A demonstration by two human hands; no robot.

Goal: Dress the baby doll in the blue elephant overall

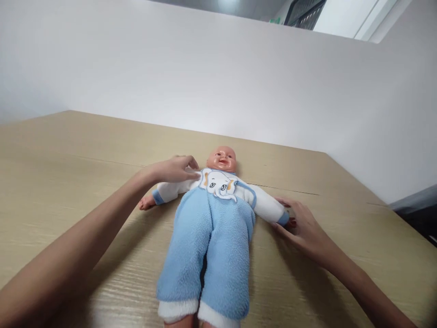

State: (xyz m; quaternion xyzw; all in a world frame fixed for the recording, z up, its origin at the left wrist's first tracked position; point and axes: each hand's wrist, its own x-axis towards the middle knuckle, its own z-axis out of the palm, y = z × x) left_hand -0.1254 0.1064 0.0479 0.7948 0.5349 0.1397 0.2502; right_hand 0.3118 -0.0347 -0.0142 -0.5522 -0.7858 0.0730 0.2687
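A baby doll (211, 228) lies on its back, head away from me, in fuzzy light-blue overalls (227, 255) over a white top with blue cuffs. An elephant patch (220, 184) decorates the chest. On the right side, a blue-edged strap (251, 191) hangs off the shoulder onto the upper arm. My left hand (175, 168) is at the doll's left-side shoulder, its curled fingers and thumb closed on the clothing there; the fingertips are partly hidden. Around the cuff of the right-side sleeve (269, 205), my right hand (302, 228) has its thumb on the near side and fingers on the far side.
The doll rests on a light wood-grain table (102, 146). A pale partition wall (170, 68) rises behind the table and along its right side. Past the right edge there is a dark object (418, 214), not clear enough to name.
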